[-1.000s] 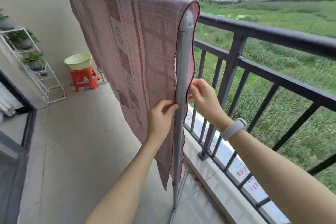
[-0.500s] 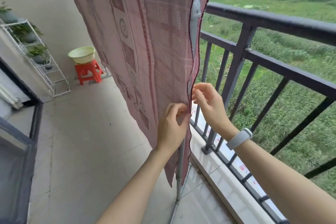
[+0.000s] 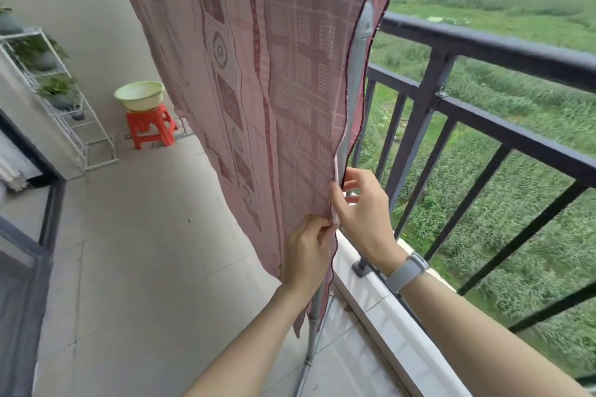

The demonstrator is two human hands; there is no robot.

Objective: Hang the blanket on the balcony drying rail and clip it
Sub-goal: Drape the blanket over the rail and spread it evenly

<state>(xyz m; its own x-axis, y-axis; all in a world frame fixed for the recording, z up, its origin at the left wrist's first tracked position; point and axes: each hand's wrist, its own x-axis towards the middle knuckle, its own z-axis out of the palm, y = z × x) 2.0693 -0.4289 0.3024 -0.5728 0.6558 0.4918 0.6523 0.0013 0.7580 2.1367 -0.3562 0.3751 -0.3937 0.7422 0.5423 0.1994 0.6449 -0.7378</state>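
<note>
A pink patterned blanket (image 3: 258,80) hangs folded over the top of a grey drying rack, whose upright post (image 3: 362,42) shows at the blanket's right edge. My left hand (image 3: 306,251) pinches the near layer's dark-trimmed edge low down. My right hand (image 3: 361,206), with a grey wristband, holds the same edge just above and behind it, fingers partly curled around the fabric. The rack's lower leg (image 3: 311,342) shows below the cloth. No clip is visible.
A dark metal balcony railing (image 3: 483,51) runs along the right, with a white tiled ledge (image 3: 387,309) at its base. An orange stool (image 3: 150,126) carries a pale green basin (image 3: 138,95) at the far wall. A white plant shelf (image 3: 64,100) stands at the left.
Both hands have slid down the blanket's right edge and drawn together. The edge now covers more of the rack's post.
</note>
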